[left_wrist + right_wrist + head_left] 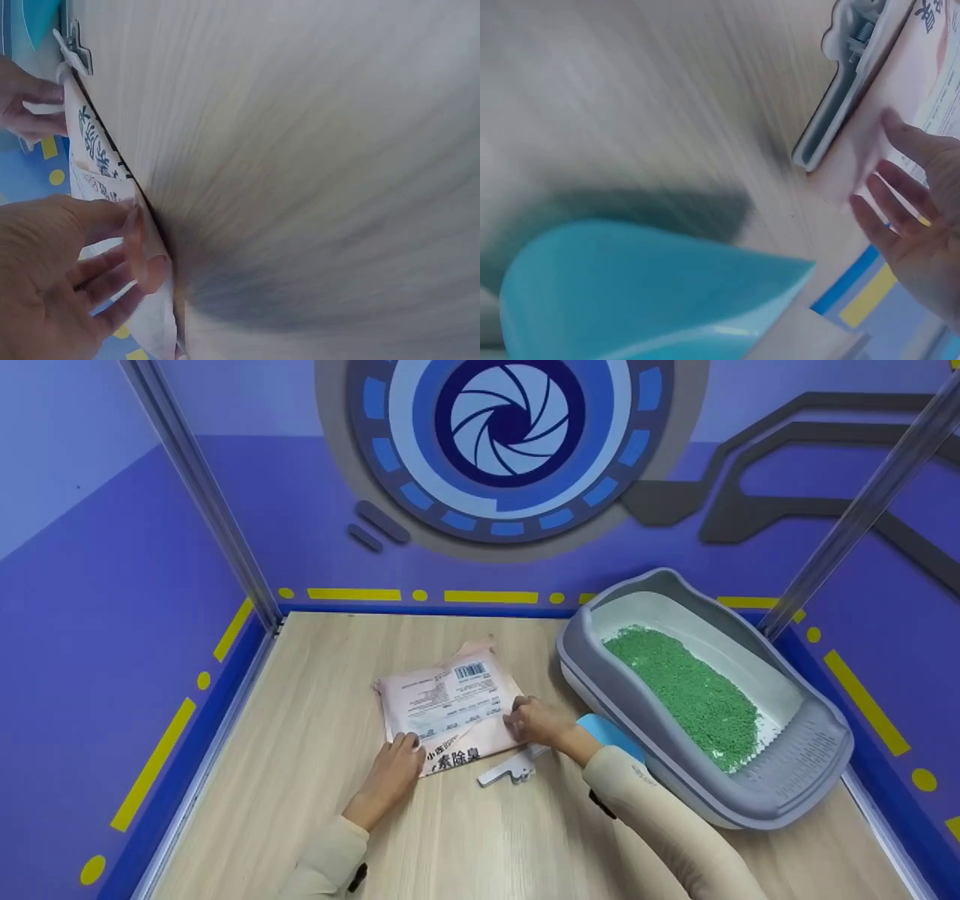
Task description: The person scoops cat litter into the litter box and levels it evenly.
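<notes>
A pale pink and white printed bag [450, 709] with a barcode and dark Chinese lettering lies on the wooden table, its near part folded over. At the bag's near left corner, my left hand [395, 769] pinches the edge between thumb and fingers [112, 277]. My right hand [544, 721] holds the right edge, its thumb on the bag's face in the right wrist view. Just in front of the bag rests a white sealing clip [510, 771] with a small metal spring [864, 34]. The bag's underside is hidden.
To the right stands a grey litter box [600, 660] with green granules [682, 690] inside. A blue scoop [611, 735] lies against its near left side, partly under my right forearm. Purple-blue panels [262, 510] wall in the table [300, 675] at the back and sides.
</notes>
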`<state>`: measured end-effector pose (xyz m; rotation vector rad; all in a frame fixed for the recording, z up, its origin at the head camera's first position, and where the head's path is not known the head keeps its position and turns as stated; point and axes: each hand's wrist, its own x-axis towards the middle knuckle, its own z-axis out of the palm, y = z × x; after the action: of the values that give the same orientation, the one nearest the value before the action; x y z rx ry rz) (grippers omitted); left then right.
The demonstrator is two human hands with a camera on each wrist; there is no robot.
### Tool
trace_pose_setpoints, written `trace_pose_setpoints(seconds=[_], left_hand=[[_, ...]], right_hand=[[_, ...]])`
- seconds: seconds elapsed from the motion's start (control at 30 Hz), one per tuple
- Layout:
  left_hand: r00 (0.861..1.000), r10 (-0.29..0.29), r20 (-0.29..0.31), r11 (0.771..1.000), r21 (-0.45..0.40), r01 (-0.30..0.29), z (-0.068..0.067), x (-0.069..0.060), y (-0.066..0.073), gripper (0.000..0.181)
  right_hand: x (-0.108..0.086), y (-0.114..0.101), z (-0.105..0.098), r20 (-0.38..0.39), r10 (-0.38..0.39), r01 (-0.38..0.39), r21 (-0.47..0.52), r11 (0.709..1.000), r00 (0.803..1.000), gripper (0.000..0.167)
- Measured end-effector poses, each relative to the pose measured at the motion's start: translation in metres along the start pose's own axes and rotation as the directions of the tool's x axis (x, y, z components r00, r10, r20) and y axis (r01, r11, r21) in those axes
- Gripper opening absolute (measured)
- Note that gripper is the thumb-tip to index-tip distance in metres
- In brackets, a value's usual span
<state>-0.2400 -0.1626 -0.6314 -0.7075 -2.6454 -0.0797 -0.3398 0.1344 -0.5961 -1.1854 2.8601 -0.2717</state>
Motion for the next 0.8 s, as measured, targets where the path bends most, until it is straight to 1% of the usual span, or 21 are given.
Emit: trace_pose_setpoints(seconds=[0.03,0.1,0.13,0.17,0.23,0.27,0.33,0.4,0.47,0.5,0.53,0.57,0.63,0.67,0.73,0.77,0.8], left_hand=[[1.0,0.002,0.024,1.0,-0.007,-0.002,-0.002,0.001,0.001,0.017],[0.996,-0.003,0.092,1.0,-0.023,0.006,-0.006,0.002,0.003,0.029],[0.992,-0.01,0.128,0.999,-0.04,0.015,-0.008,0.004,0.004,0.035],[0.986,-0.015,0.165,0.998,-0.051,0.024,-0.01,0.005,0.006,0.039],[0.974,-0.015,0.225,0.998,-0.05,0.027,-0.013,0.007,0.009,0.045],[0.969,-0.013,0.248,0.999,-0.043,0.025,-0.013,0.008,0.01,0.047],[0.957,-0.012,0.289,0.999,-0.033,0.023,-0.014,0.011,0.011,0.05],[0.944,-0.023,0.328,0.998,-0.046,0.04,-0.015,0.014,0.011,0.05],[0.929,-0.039,0.368,0.993,-0.085,0.076,-0.015,0.018,0.011,0.05],[0.921,-0.046,0.386,0.989,-0.11,0.095,-0.014,0.019,0.011,0.05],[0.914,-0.05,0.402,0.985,-0.129,0.11,-0.014,0.021,0.01,0.05],[0.912,-0.051,0.408,0.983,-0.142,0.119,-0.014,0.022,0.01,0.049],[0.914,-0.043,0.404,0.98,-0.158,0.117,-0.015,0.023,0.009,0.045],[0.918,-0.038,0.395,0.981,-0.159,0.109,-0.015,0.023,0.008,0.043],[0.928,-0.032,0.372,0.98,-0.172,0.103,-0.016,0.021,0.007,0.035],[0.933,-0.033,0.358,0.977,-0.186,0.105,-0.016,0.02,0.006,0.029],[0.936,-0.034,0.351,0.973,-0.201,0.111,-0.017,0.018,0.005,0.025]], right_hand=[[-0.002,-0.002,0.0,-0.008,-0.019,0.019,-0.033,0.999,1.0,0.024],[-0.005,-0.006,0.0,-0.018,-0.063,0.061,-0.105,0.993,0.998,0.029],[-0.006,-0.009,0.0,-0.014,-0.083,0.08,-0.151,0.985,0.996,0.033],[-0.007,-0.012,0.001,0.002,-0.091,0.09,-0.188,0.978,0.996,0.04],[-0.007,-0.02,0.002,0.051,-0.085,0.095,-0.251,0.963,0.995,0.049],[-0.007,-0.024,0.002,0.075,-0.08,0.098,-0.283,0.954,0.994,0.05],[-0.006,-0.031,0.003,0.127,-0.046,0.085,-0.328,0.941,0.991,0.051],[-0.004,-0.034,0.002,0.154,-0.005,0.059,-0.345,0.937,0.988,0.05],[-0.001,-0.033,0.001,0.145,0.015,0.037,-0.348,0.937,0.989,0.048],[0.001,-0.031,0.0,0.144,0.023,0.027,-0.335,0.942,0.989,0.044],[0.002,-0.029,-0.001,0.134,0.03,0.013,-0.307,0.952,0.991,0.036],[0.004,-0.026,-0.001,0.119,0.037,-0.003,-0.274,0.962,0.992,0.026],[0.006,-0.02,-0.003,0.092,0.053,-0.034,-0.197,0.98,0.994,0.01],[0.007,-0.017,-0.004,0.086,0.061,-0.046,-0.165,0.985,0.994,0.008],[0.006,-0.01,-0.004,0.063,0.074,-0.066,-0.112,0.991,0.995,0.013],[0.006,-0.008,-0.003,0.047,0.069,-0.063,-0.121,0.991,0.997,0.012],[0.004,-0.005,-0.003,0.036,0.064,-0.059,-0.134,0.989,0.997,0.01]])
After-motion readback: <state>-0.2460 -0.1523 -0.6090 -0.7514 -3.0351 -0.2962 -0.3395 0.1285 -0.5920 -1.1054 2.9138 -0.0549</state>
